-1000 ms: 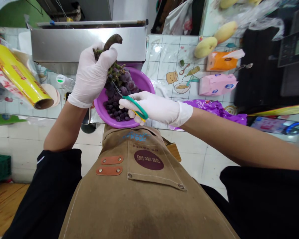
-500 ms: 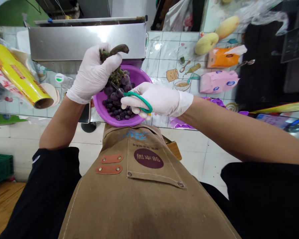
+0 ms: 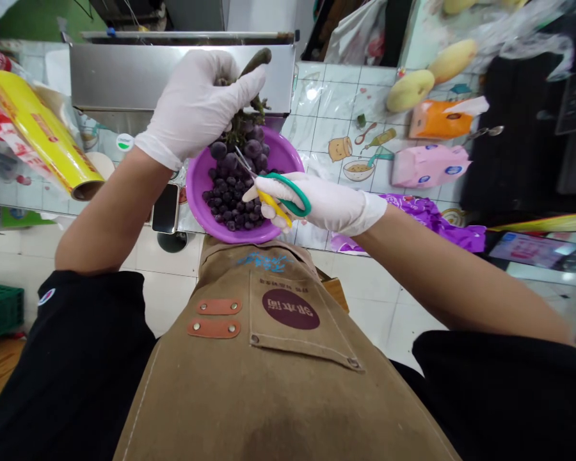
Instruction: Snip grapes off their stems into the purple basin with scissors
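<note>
White-gloved, my left hand [image 3: 196, 102] is closed around the stem of a bunch of dark purple grapes [image 3: 253, 148] and holds it above a purple bowl [image 3: 295, 157]. Loose grapes [image 3: 230, 198] lie in the bowl beneath it. My right hand [image 3: 326, 202], gloved too, grips scissors [image 3: 295, 192] with one green and one yellow handle loop. The scissor blades point up and left, at the lower part of the bunch. From this angle I cannot tell whether they touch a grape stalk.
Behind the bowl stands a steel box [image 3: 125, 77]. A yellow roll [image 3: 43, 131] lies at left, a phone [image 3: 166, 208] by the counter edge. To the right are mangoes [image 3: 410, 89], an orange tissue pack [image 3: 439, 120], a pink pack [image 3: 429, 166] and purple packaging [image 3: 427, 218].
My left hand has lifted the bunch up and to the right. The scissors have drawn back from among the grapes, and their blades and yellow loop now show more.
</note>
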### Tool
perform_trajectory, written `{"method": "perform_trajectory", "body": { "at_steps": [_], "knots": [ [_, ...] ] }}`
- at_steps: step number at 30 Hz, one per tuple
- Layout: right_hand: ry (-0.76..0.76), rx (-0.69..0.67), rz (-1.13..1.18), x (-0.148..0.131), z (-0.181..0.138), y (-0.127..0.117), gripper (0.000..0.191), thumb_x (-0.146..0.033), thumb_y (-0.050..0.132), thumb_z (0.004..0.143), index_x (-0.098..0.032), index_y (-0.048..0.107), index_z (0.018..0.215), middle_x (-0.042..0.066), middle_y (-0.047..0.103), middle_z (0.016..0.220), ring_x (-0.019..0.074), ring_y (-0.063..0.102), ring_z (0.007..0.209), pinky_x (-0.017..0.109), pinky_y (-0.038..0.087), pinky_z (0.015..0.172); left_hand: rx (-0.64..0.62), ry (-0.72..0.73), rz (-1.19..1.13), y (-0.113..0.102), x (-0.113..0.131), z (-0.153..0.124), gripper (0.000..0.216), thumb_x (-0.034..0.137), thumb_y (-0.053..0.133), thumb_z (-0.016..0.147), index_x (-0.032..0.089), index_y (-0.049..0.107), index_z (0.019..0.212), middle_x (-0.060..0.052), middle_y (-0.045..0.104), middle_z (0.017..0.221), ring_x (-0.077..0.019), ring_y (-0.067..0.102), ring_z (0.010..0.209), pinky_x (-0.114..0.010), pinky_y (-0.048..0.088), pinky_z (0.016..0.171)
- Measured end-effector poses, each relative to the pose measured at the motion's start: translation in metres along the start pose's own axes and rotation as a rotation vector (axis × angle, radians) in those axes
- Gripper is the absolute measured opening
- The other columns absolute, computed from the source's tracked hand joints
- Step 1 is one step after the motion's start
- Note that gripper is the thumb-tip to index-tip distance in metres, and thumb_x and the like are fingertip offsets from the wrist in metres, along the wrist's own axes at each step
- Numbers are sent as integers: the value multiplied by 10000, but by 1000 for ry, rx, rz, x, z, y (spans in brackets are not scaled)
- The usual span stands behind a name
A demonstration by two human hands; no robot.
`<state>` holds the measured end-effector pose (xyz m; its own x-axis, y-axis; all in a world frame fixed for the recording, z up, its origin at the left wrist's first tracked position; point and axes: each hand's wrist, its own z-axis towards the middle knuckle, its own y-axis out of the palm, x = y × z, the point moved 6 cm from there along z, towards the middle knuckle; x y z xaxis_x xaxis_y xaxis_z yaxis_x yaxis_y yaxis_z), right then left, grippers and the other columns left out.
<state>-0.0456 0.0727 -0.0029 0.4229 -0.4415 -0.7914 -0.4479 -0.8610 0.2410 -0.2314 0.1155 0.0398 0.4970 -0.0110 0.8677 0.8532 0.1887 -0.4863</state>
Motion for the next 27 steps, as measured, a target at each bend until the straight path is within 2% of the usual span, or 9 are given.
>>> {"method": "perform_trajectory", "body": {
  "at_steps": [2, 5, 9, 12, 15, 18, 20, 24, 27],
  "knots": [
    [-23, 6, 6, -3, 1, -2, 531, -676, 703, 1005, -145, 706, 1024, -20, 612, 670, 92, 544, 532, 221, 428, 501, 7, -22, 15, -3, 2, 5, 423, 514, 714, 951, 278, 592, 622, -40, 624, 661, -168, 536, 520, -365, 341, 517],
    [-61, -2, 26, -3, 3, -5, 509, -653, 726, 1001, -149, 702, 1063, -25, 614, 685, 89, 549, 549, 215, 428, 519, 15, -56, 9, -7, 8, 7, 407, 461, 667, 988, 249, 606, 647, -60, 672, 724, -156, 567, 485, -329, 313, 431],
    [-113, -40, 35, 1, 6, -7, 505, -649, 690, 1031, -147, 700, 1091, -27, 620, 688, 88, 540, 543, 214, 410, 505, 6, -67, -22, -8, 17, 4, 435, 490, 644, 1006, 215, 611, 671, -82, 703, 767, -126, 537, 435, -277, 279, 370],
    [-140, -90, 21, 2, 5, -4, 523, -657, 677, 1036, -140, 705, 1105, -22, 630, 701, 94, 551, 552, 216, 415, 506, -2, -87, -49, -8, 13, 5, 487, 613, 692, 948, 225, 630, 661, -87, 714, 763, -140, 550, 421, -279, 305, 366],
    [-154, -98, 4, -1, 1, -1, 552, -670, 686, 1023, -127, 709, 1119, -18, 637, 712, 96, 555, 549, 221, 416, 498, 1, -72, -83, -9, 8, 8, 568, 781, 755, 816, 257, 646, 624, -83, 706, 720, -188, 581, 406, -322, 331, 352],
    [-140, -79, -5, -4, -2, 1, 568, -673, 715, 1002, -115, 712, 1108, -20, 639, 711, 88, 526, 528, 230, 435, 518, 25, -66, -88, -10, 10, 8, 625, 842, 752, 785, 250, 629, 627, -85, 697, 714, -196, 590, 397, -332, 333, 346],
    [-126, -79, 12, -5, -3, 2, 560, -663, 720, 1003, -113, 713, 1103, -19, 641, 714, 89, 524, 531, 236, 446, 535, 39, -90, -76, -11, 13, 6, 596, 783, 739, 849, 247, 588, 635, -72, 688, 717, -188, 586, 399, -337, 333, 353],
    [-91, -159, 176, -3, 0, 5, 520, -619, 595, 1087, -111, 694, 1134, -22, 613, 675, 108, 545, 537, 240, 454, 542, 35, -74, -15, -9, 21, -1, 401, 474, 632, 1026, 236, 594, 706, -56, 716, 780, -171, 588, 473, -343, 376, 451],
    [-37, -234, 313, -1, 1, 9, 509, -590, 507, 1129, -111, 678, 1144, -10, 622, 684, 121, 564, 533, 238, 460, 513, 72, -35, 42, -10, 24, -7, 396, 423, 585, 1050, 236, 561, 702, -60, 683, 745, -181, 565, 532, -346, 372, 511]
  ]
}}
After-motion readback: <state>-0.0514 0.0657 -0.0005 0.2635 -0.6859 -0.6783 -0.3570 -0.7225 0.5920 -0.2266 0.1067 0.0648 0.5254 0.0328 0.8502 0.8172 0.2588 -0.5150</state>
